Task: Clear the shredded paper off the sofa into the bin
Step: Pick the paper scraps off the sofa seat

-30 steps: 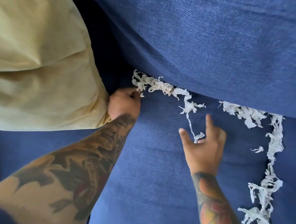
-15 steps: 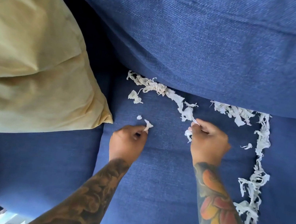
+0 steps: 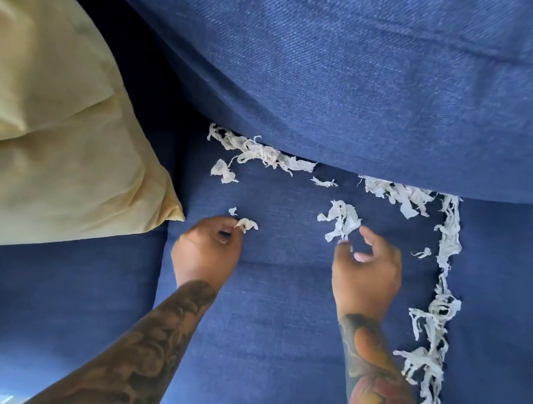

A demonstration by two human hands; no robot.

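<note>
My left hand [image 3: 208, 248] pinched a small scrap [image 3: 247, 224] at its fingertips. My right hand [image 3: 365, 272] was half-curled, thumb touching a loose clump [image 3: 342, 220] lying just beyond it on the sofa seat [image 3: 277, 307]. That hand was nearer the long strip [image 3: 439, 297] running front-to-back on its right.

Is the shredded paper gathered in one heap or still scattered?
Scattered: shredded paper lies in separate strips and clumps on the sofa seat, along its back and right edges.
</note>
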